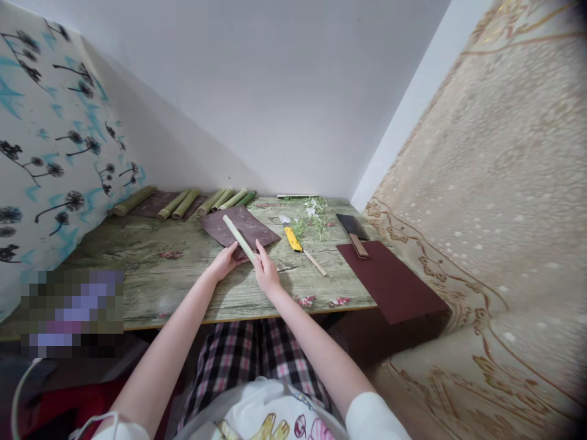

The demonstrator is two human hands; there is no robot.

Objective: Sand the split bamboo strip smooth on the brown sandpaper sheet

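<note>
Here my right hand [266, 267] pinches the pale bamboo stick [236, 237] near its lower end, my left hand [224, 261] close alongside, its grip unclear, the stick slanting over dark sandpaper [252, 226] on the counter [151, 287].

Bamboo tubes [220, 200] behind sandpaper [250, 227], utility knife [293, 239] to its right

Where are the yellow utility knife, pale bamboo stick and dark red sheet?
Yellow utility knife [293, 239], head view, point on yellow handle.
Pale bamboo stick [235, 236], head view, point on exposed middle.
Dark red sheet [389, 281], head view, point on sheet's centre.
</note>
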